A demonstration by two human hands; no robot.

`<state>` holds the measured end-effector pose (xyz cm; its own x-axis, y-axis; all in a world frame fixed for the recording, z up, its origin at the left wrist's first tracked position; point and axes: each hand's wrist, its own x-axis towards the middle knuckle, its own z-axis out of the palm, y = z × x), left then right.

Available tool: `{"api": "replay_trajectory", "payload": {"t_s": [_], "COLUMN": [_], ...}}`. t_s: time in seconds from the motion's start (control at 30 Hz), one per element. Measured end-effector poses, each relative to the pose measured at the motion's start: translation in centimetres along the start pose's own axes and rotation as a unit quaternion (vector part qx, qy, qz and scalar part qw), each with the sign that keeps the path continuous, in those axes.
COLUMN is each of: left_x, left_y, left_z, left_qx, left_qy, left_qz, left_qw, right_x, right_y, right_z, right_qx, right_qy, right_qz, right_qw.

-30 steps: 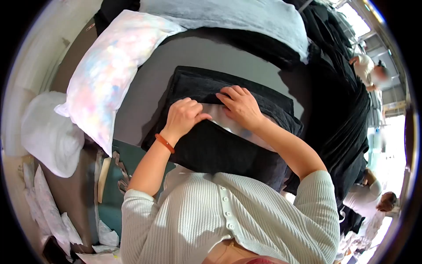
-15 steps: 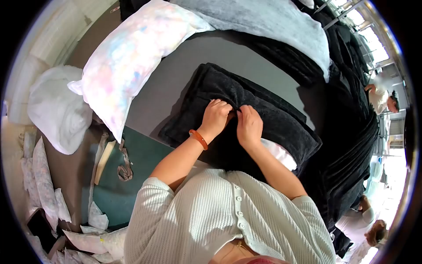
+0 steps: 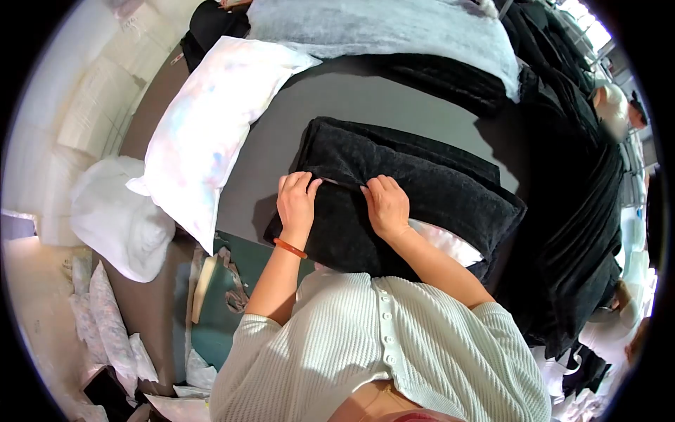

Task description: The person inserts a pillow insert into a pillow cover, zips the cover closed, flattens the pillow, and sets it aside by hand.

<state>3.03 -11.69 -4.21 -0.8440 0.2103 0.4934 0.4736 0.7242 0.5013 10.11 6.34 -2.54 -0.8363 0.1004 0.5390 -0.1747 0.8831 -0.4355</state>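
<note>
Plush, matt pile on the folded black cloth cover (image 3: 443, 172); smooth fabric on the white, pastel-blotched rectangular pillow (image 3: 204, 130); fuzzy nap on the draped pale grey cloth (image 3: 387, 29); smooth, matt finish on the grey surface (image 3: 330, 98); gloss on the orange-red ring bracelet (image 3: 290, 248).

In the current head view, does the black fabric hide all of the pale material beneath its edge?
No, a strip of pale material shows below the edge of the black fabric, beside the right forearm.
</note>
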Motion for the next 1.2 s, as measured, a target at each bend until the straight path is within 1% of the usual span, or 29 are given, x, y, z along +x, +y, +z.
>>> {"api": "replay_trajectory", "payload": {"t_s": [0.07,0.13,0.2,0.27,0.3,0.33,0.37,0.43,0.53,0.6,0.63,0.7,0.73,0.8,0.83,0.93,0.97,1.13,1.2], "left_x": [-0.2,0.0,0.4,1.1,1.7,2.0,2.3,2.5,2.7,3.0,2.8,2.7,2.9,3.5,3.6,3.6,3.8,5.2,5.4], "left_y": [-0.3,-0.1,0.0,-0.8,-0.6,-1.1,-0.5,0.2,0.0,0.2,-0.1,-0.9,-1.2,-2.4,-3.1,-4.1,-4.4,-2.0,-1.3], "left_z": [0.5,0.9,0.9,1.3,1.3,1.5,1.3,1.1,1.4,1.1,1.0,0.9,0.6,-0.6,-1.2,-1.6,-1.2,0.1,-0.1], "left_qx": [0.012,0.042,0.085,0.073,0.105,0.122,0.157,0.164,0.203,0.208,0.207,0.183,0.182,0.104,0.101,0.118,0.096,0.127,0.161], "left_qy": [-0.009,-0.021,-0.05,-0.086,-0.122,-0.134,-0.148,-0.135,-0.13,-0.148,-0.146,-0.137,-0.137,-0.196,-0.203,-0.216,-0.213,-0.223,-0.261], "left_qz": [-0.002,-0.032,-0.001,-0.005,-0.029,-0.002,0.002,0.033,0.062,0.041,0.049,0.105,0.111,0.215,0.239,0.24,0.225,0.192,0.192], "left_qw": [1.0,0.998,0.995,0.994,0.987,0.983,0.976,0.977,0.969,0.966,0.966,0.968,0.967,0.951,0.944,0.939,0.946,0.947,0.932], "right_x": [-0.1,0.0,0.1,-0.1,-0.3,-0.4,-0.4,-0.6,-0.8,-0.8,-0.9,-1.0,-0.9,-1.0,-1.0,-1.0,-0.9,-0.9,-0.8], "right_y": [-0.1,-0.1,0.1,0.2,0.3,0.4,0.5,0.6,0.5,0.5,0.5,0.6,0.6,0.7,0.7,0.7,0.8,0.9,0.9], "right_z": [-0.1,-0.2,-0.2,-0.1,0.1,0.3,0.3,0.5,0.2,0.2,0.3,0.6,0.6,0.4,0.3,0.4,0.5,0.4,0.4], "right_qx": [0.005,0.012,0.03,0.041,0.038,0.048,0.057,0.057,0.047,0.047,0.056,0.051,0.051,0.05,0.057,0.068,0.067,0.075,0.074], "right_qy": [0.0,-0.002,0.013,0.03,0.028,0.032,0.031,0.045,0.023,0.038,0.04,0.047,0.045,0.042,0.038,0.038,0.04,0.034,0.033], "right_qz": [0.001,-0.011,-0.025,-0.027,-0.023,-0.019,-0.017,-0.012,0.001,0.002,-0.002,0.002,0.005,0.01,0.01,0.009,0.007,0.009,0.008], "right_qw": [1.0,1.0,0.999,0.998,0.999,0.998,0.998,0.997,0.999,0.998,0.998,0.998,0.998,0.998,0.998,0.997,0.997,0.997,0.997]}}
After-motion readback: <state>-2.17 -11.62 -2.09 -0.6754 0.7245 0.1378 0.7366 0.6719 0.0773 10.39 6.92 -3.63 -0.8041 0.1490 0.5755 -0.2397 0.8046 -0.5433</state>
